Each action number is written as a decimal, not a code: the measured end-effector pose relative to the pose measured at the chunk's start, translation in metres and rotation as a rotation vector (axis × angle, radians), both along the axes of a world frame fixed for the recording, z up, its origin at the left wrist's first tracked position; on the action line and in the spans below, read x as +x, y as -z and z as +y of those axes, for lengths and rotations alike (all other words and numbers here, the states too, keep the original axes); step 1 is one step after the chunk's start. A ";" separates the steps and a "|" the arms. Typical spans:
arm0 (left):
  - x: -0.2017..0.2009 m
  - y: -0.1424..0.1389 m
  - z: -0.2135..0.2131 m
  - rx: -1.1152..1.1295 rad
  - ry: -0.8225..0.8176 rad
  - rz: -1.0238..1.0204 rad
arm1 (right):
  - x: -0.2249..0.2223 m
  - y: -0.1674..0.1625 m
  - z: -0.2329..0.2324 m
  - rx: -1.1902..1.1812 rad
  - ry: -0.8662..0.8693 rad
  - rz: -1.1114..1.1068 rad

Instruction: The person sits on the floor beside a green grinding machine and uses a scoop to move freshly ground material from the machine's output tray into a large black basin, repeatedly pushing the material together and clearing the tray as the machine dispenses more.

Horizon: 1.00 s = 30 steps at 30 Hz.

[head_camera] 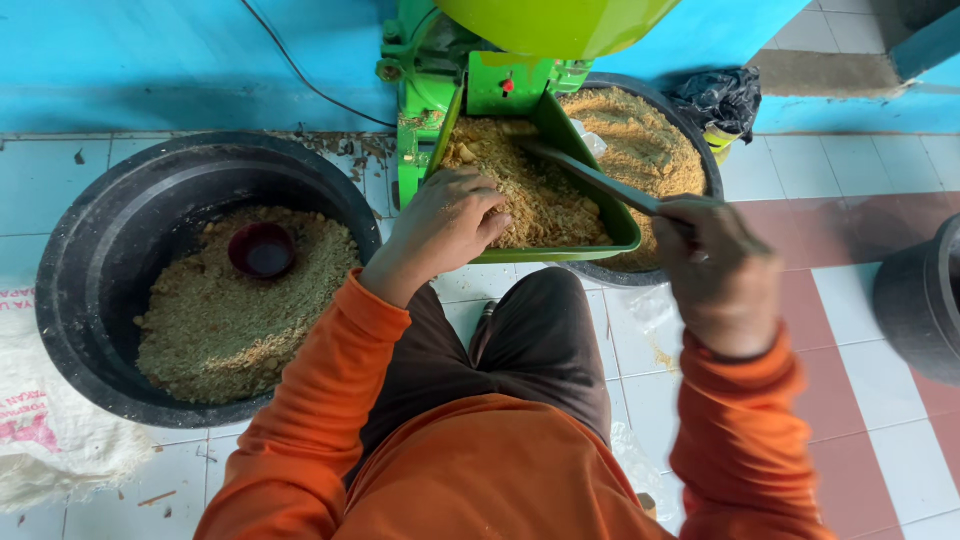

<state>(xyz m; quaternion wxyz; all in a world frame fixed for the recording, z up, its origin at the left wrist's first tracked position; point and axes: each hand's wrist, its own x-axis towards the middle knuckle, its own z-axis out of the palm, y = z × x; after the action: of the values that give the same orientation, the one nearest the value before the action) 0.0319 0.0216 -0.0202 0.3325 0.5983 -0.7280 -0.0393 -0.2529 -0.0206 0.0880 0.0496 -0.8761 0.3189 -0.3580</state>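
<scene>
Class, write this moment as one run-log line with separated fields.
left hand: pressing crumbly mix in green tray | right hand: gripping stick in the tray | black tub: mix, red bowl

You have 3 black tubs (pixel 100 270) around you and 1 green machine (pixel 470 80). There is 1 red cup (pixel 262 250), 1 white sack (pixel 40 420) and 1 stick (pixel 590 178).

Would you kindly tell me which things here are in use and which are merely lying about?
In use:
- left hand on the crumbly meal
- green tray of the green machine
- right hand holding a dark stick

Lying about:
- black tub with red bowl
- white sack
- black bag
</scene>
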 end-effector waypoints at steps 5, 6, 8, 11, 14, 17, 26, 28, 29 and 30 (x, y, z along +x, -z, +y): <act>-0.001 -0.004 0.004 -0.011 -0.012 0.027 | 0.031 0.055 -0.024 0.021 -0.096 -0.057; -0.001 -0.006 0.004 -0.011 -0.012 0.030 | 0.036 0.063 -0.028 0.058 -0.085 -0.061; -0.002 -0.009 0.005 -0.011 -0.016 0.037 | 0.047 0.075 -0.038 0.056 -0.110 -0.034; -0.001 -0.012 0.006 0.064 -0.014 0.050 | 0.054 0.073 -0.044 -0.028 -0.137 -0.053; -0.001 -0.012 0.005 0.054 -0.003 0.077 | 0.037 0.044 -0.033 -0.207 -0.006 -0.054; -0.001 -0.007 0.004 -0.024 0.006 0.055 | -0.004 -0.003 -0.010 -0.161 0.035 -0.012; -0.003 -0.005 0.005 -0.039 -0.002 0.047 | 0.019 0.020 -0.012 -0.128 -0.128 -0.025; -0.003 -0.009 0.006 -0.042 -0.014 0.064 | 0.034 0.041 -0.019 0.000 -0.088 -0.051; -0.003 -0.010 0.006 -0.041 -0.023 0.074 | 0.039 0.049 -0.021 0.005 -0.097 -0.064; -0.003 -0.011 0.007 -0.025 -0.033 0.066 | 0.044 0.056 -0.024 0.012 -0.109 -0.077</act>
<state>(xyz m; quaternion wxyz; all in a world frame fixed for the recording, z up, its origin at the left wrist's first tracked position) 0.0294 0.0287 -0.0093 0.3644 0.6045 -0.7070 -0.0446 -0.2085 -0.0444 0.0325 0.0863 -0.8774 0.2708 -0.3866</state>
